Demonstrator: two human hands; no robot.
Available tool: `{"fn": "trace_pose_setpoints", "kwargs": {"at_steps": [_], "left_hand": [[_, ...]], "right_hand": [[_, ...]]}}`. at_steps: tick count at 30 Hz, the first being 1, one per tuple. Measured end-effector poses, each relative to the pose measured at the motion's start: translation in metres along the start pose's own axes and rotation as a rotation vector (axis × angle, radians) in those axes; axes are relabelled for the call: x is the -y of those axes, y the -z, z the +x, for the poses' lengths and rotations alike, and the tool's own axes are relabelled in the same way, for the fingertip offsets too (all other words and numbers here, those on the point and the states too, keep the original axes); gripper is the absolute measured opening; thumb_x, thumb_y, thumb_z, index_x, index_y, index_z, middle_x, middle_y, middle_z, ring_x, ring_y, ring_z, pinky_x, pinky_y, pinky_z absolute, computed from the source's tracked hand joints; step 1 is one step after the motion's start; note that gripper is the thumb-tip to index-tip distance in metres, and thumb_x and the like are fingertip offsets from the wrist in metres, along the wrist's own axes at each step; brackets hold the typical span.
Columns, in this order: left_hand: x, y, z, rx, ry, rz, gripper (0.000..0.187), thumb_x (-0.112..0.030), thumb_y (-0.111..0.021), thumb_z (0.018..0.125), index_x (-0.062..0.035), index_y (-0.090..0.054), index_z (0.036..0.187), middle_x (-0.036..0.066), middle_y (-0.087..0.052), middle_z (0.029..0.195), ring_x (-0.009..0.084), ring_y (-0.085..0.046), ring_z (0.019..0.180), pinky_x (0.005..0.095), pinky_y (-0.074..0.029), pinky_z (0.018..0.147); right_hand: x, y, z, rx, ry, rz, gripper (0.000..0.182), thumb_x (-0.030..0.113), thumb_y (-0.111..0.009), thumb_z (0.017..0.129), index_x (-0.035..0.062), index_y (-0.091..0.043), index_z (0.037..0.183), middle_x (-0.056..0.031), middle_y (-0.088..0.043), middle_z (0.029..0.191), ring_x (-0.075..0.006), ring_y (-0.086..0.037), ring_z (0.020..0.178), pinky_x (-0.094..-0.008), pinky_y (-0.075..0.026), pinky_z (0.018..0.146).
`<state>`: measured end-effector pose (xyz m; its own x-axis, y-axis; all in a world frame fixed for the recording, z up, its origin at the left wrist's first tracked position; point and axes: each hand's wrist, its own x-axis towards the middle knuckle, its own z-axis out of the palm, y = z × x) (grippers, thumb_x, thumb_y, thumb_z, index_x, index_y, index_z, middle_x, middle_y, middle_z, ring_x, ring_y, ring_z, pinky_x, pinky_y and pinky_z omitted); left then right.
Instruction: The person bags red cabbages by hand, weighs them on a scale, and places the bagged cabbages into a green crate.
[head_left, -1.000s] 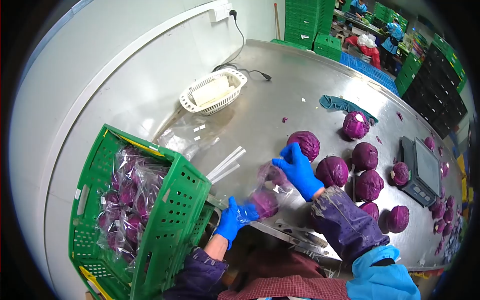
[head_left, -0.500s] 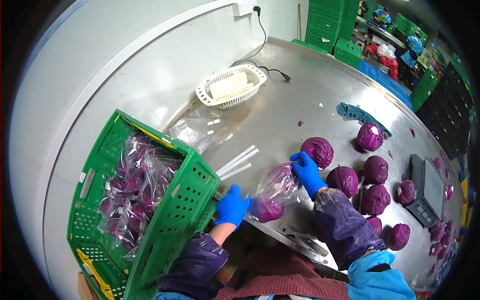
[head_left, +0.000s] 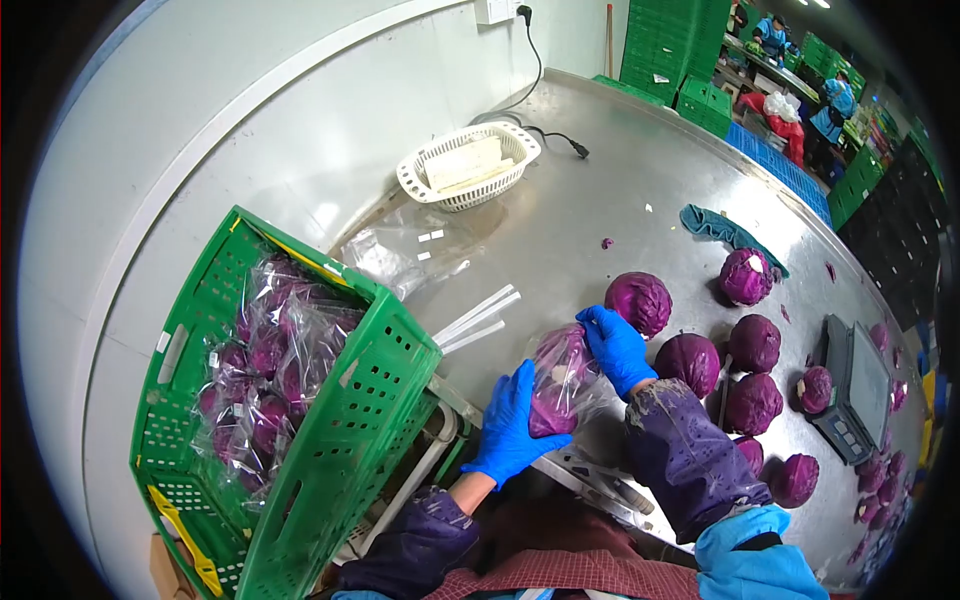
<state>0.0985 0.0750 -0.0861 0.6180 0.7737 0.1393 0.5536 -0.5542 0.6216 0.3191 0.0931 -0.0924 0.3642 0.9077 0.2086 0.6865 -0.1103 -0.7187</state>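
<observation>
A red cabbage in a clear plastic bag (head_left: 560,385) is between my two blue-gloved hands at the near edge of the metal table. My left hand (head_left: 513,432) cups its left and lower side, thumb and fingers around it. My right hand (head_left: 614,348) grips its upper right side, fingertips on the bag; the exact hold is partly hidden. Several unbagged red cabbages (head_left: 688,362) lie just right of my right hand. White strips (head_left: 478,318) lie on the table beyond my left hand.
At the left stands a tilted green crate (head_left: 375,385) with several bagged cabbages. A white basket (head_left: 468,165), loose plastic bags (head_left: 400,250), a teal cloth (head_left: 730,233) and a scale (head_left: 850,385) are on the table. Other people work in the far background.
My left hand has moved right and up from beside the crate onto the cabbage. The cabbage now sits more upright, with the bag around it. My right hand stays at its upper side.
</observation>
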Motion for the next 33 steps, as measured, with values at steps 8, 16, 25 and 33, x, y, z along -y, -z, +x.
{"fn": "trace_pose_setpoints", "kwargs": {"at_steps": [8, 16, 25, 33], "left_hand": [[-0.001, -0.011, -0.01, -0.157, 0.179, -0.328, 0.094, -0.037, -0.08, 0.059, 0.0001, -0.029, 0.13, 0.022, -0.04, 0.125, 0.0344, -0.043, 0.115, 0.0409, -0.035, 0.097], [0.09, -0.024, 0.015, -0.34, 0.382, -0.674, 0.033, -0.012, -0.062, 0.08, -0.0024, -0.056, 0.111, 0.007, -0.058, 0.108, 0.015, -0.054, 0.099, 0.0286, -0.043, 0.086], [-0.008, 0.027, -0.009, -0.384, -0.173, -0.241, 0.034, -0.015, -0.059, 0.08, -0.0068, -0.056, 0.113, 0.013, -0.058, 0.102, 0.029, -0.053, 0.099, 0.0376, -0.041, 0.086], [-0.002, -0.016, -0.013, -0.191, 0.179, -0.188, 0.102, -0.046, -0.078, 0.056, -0.0017, -0.027, 0.132, 0.025, -0.041, 0.122, 0.0369, -0.045, 0.11, 0.0444, -0.037, 0.092]], "right_hand": [[-0.031, -0.014, 0.0, 0.163, 0.12, 0.309, 0.026, 0.008, -0.043, 0.087, 0.0025, -0.055, 0.11, -0.0142, -0.057, 0.105, -0.0265, -0.054, 0.1, -0.0338, -0.041, 0.089], [-0.036, -0.02, 0.008, 0.207, 0.137, 0.35, 0.027, 0.005, -0.04, 0.088, 0.0015, -0.054, 0.11, -0.0118, -0.057, 0.103, -0.02, -0.053, 0.099, -0.0303, -0.04, 0.089], [-0.03, -0.015, 0.001, 0.196, 0.004, 0.294, 0.024, 0.005, -0.04, 0.089, 0.0039, -0.054, 0.108, -0.0142, -0.057, 0.099, -0.023, -0.055, 0.093, -0.0318, -0.043, 0.083], [-0.046, -0.017, 0.0, 0.176, 0.109, 0.281, 0.027, 0.004, -0.04, 0.087, 0.0021, -0.05, 0.112, -0.0129, -0.055, 0.106, -0.0232, -0.052, 0.1, -0.0311, -0.039, 0.091]]}}
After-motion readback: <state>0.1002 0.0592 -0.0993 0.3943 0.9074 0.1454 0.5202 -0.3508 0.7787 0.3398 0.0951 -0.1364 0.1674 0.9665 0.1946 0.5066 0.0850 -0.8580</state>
